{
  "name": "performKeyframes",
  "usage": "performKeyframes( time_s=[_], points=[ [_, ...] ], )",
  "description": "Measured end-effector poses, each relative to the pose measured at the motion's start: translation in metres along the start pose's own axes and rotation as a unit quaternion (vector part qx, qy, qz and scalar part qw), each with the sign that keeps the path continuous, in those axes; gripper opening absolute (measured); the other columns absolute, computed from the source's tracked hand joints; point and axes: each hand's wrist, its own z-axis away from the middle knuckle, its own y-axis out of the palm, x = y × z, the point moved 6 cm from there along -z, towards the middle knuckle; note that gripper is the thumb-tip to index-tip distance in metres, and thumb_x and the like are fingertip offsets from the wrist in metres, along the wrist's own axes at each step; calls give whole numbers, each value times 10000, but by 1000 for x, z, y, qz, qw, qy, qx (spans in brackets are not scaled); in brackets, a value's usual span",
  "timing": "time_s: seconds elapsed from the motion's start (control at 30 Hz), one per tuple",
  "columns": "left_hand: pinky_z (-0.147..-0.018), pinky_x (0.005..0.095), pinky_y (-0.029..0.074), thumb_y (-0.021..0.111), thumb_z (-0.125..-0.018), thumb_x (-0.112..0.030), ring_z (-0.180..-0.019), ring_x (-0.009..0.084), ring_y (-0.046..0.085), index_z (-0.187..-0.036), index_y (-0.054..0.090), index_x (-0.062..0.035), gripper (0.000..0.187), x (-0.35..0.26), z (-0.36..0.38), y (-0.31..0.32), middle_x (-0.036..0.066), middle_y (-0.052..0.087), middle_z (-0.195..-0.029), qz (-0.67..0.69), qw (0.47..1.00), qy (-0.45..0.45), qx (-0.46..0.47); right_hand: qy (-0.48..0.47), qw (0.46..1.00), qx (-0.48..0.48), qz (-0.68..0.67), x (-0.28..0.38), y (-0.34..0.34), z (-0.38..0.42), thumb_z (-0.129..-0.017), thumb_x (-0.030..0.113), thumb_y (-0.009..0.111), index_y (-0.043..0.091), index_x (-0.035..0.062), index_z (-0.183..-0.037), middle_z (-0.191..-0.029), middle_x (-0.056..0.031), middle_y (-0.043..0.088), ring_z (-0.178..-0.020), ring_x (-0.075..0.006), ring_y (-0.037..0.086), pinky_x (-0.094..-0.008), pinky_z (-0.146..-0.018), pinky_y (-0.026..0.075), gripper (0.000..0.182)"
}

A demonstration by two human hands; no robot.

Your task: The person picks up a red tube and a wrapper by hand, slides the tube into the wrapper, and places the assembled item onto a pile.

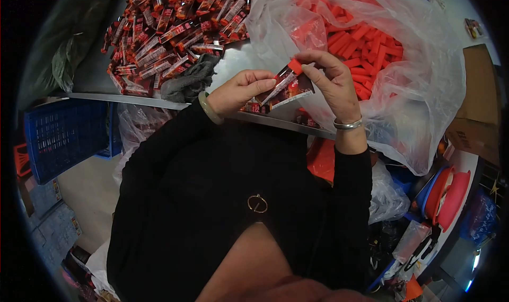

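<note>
**Red-capped tube held between both hands**

Red-capped tube (289,75) sits between our two hands, raised over the table edge (132,100). Our left hand (241,90) is curled, thumb and fingers pinched on the lower end of the dark printed packet (289,90) that wraps the tube. Our right hand (331,82) arches over from above, wrist bent, fingertips (307,58) closed on the red cap end. Both forearms in black sleeves angle inward, so the hands nearly meet. A pale bangle (209,108) rings the left wrist, a silver bracelet (347,124) the right. Just behind the right hand lies a clear plastic bag (424,90) of loose red caps (371,42). Beyond the left hand spreads a pile of packed tubes (164,32), with a grey cloth (188,82) near it.
</note>
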Motion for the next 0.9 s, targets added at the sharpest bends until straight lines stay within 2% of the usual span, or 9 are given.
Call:
performKeyframes(
  time_s=[0.3,0.4,0.47,0.5,0.6,0.67,0.8,0.87,0.9],
  points=[
    [-748,211,473,599,-914,-184,-841,55,570,-1083,603,-17,237,-3,-1,-3,-7,625,-937,-29,999,12,-44,-57,989,-29,135,8,2,0,-834,79,651,661,25,-992,-936,-15,637,-840,-96,527,-236,-782,417,166],
    [-715,229,463,681,-853,-183,-801,66,545,-1040,606,-10,265,-4,-5,-9,3,610,-883,-176,975,103,-94,-72,977,-64,192,10,9,0,-815,83,660,664,28,-944,-897,-32,648,-838,-126,546,-260,-780,421,140],
    [-694,237,450,728,-811,-207,-770,73,518,-1002,598,-1,309,-12,1,-14,31,593,-839,-370,881,219,-198,-78,971,-74,212,5,13,1,-802,79,664,662,24,-912,-873,-48,654,-839,-148,563,-275,-773,430,124],
    [-694,237,450,728,-811,-207,-770,73,518,-1002,598,-1,309,-12,1,-13,31,593,-839,-370,880,218,-200,-84,969,-78,217,-1,14,1,-809,94,666,669,40,-939,-886,-28,657,-837,-132,549,-263,-774,416,140],
    [-700,247,455,750,-782,-208,-749,98,535,-953,590,1,313,-9,1,-17,48,593,-795,-422,861,185,-216,-82,968,-95,218,-15,11,-2,-808,91,666,672,44,-949,-889,-28,660,-839,-134,545,-267,-778,419,148],
    [-690,277,463,737,-785,-233,-719,141,565,-921,593,-7,300,18,-4,-30,55,595,-744,-287,941,43,-173,-74,968,-109,215,-20,5,-2,-800,75,664,667,32,-933,-880,-47,660,-843,-151,556,-282,-780,435,140],
    [-671,344,466,706,-803,-255,-703,224,593,-875,600,-14,273,27,5,-37,82,598,-711,-174,962,-99,-187,-31,974,-118,192,-34,-7,0,-801,87,674,673,40,-963,-893,-34,664,-841,-139,555,-280,-779,435,169],
    [-681,349,476,611,-882,-247,-758,264,603,-911,629,-25,225,11,7,-40,103,609,-835,-588,787,-19,-187,-25,977,-122,172,-36,-12,1,-803,92,677,674,41,-973,-897,-28,664,-830,-128,554,-274,-774,436,177],
    [-681,349,476,611,-882,-247,-758,264,603,-911,629,-25,225,10,9,-42,103,609,-835,-588,787,-18,-187,-20,984,-120,129,-36,-14,2,-814,89,671,669,34,-987,-902,-20,662,-821,-112,552,-260,-771,436,182]
  ],
)
